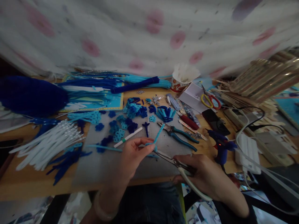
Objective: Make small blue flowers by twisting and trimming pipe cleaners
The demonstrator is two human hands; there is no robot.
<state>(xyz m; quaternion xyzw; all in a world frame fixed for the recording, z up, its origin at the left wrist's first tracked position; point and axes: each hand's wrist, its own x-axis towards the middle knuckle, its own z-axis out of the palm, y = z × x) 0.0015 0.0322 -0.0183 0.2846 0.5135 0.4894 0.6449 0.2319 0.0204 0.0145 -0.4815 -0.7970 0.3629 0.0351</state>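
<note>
Between the thumb and finger of my left hand [135,155] is a light-blue pipe cleaner [159,133], bent into a small coil with one end sticking up. My right hand [198,171] grips long-nosed pliers [187,179] with pale handles, and their tips reach the coil. Behind my hands, blue-handled pliers [178,135] rest on the grey mat [93,174]. A white marker [128,137] with a green band lies just beyond my left hand. Several light- and dark-blue pipe-cleaner flowers [118,135] are spread over the mat.
White pipe-cleaner loops [44,147] lie at the left, near a dark-blue bundle [30,95]. At the right are a glue gun [220,144] with a red light, a phone [215,122], scissors [210,100] and cables. A paper cup [178,84] stands at the back.
</note>
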